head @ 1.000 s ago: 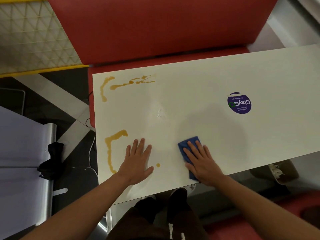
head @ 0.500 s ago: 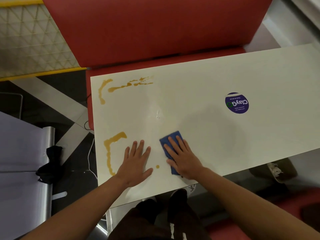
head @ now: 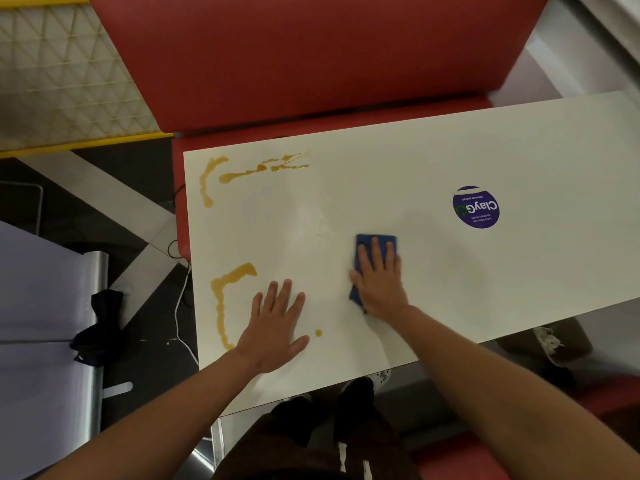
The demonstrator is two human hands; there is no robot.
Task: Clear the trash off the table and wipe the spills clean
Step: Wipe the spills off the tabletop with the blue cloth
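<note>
Flat right hand hides most of the blue cloth; left hand lies flat.

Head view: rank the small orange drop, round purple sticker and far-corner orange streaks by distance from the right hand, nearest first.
From the right hand:
1. Small orange drop, to its left near the front edge.
2. Round purple sticker, to its right, farther back.
3. Far-corner orange streaks, at the table's far left corner.

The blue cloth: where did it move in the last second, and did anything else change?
The right hand pressed flat on the blue cloth slid it left toward the left hand, then pushed it away from the table's near edge. The left hand stayed flat on the table. The brown spills and the purple sticker are unchanged.
</note>
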